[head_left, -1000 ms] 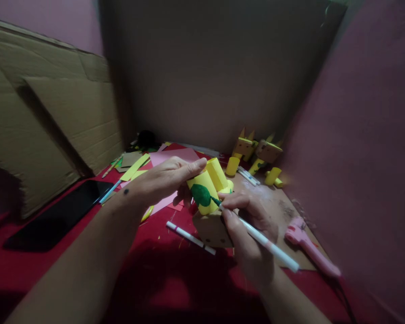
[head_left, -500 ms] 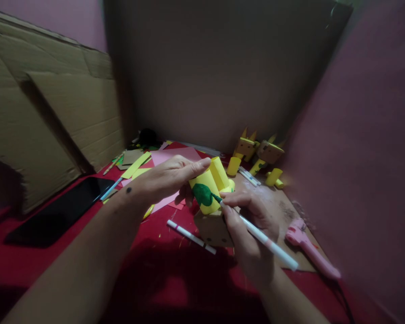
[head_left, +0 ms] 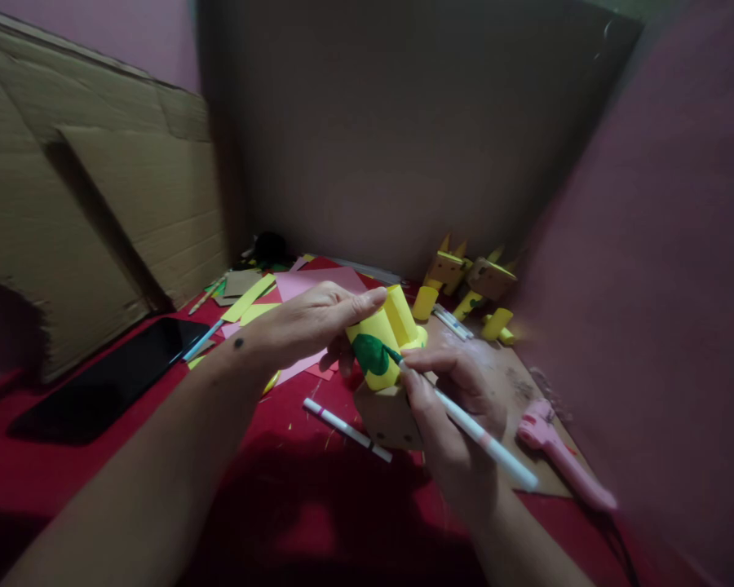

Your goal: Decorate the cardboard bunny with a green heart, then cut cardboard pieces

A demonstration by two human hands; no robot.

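Between thumb and fingers, my left hand (head_left: 318,322) grips a yellow paper figure (head_left: 386,373) made of rolled tubes, its brown cardboard head (head_left: 388,420) tilted down toward me. A heart-like green patch (head_left: 372,354) is coloured on the nearest tube. My right hand (head_left: 449,399) pinches a white marker (head_left: 480,436) near its green tip, which touches the right edge of that patch. Below the figure, another white marker (head_left: 346,430) with a purple band lies on the red cloth (head_left: 269,497). The left fingertips are partly hidden behind the tube.
Two similar yellow figures (head_left: 446,269) stand at the back right, near loose yellow tubes (head_left: 425,302) and markers (head_left: 453,322) on a cardboard sheet (head_left: 526,371). A pink glue gun (head_left: 566,456) lies right, a black phone (head_left: 107,379) left. Pink paper (head_left: 318,281) and strips lie behind my left hand.
The marker tip stays at the right edge of the green patch, with only a slight shift. Both hands keep their grips; the whole view has shifted a little.
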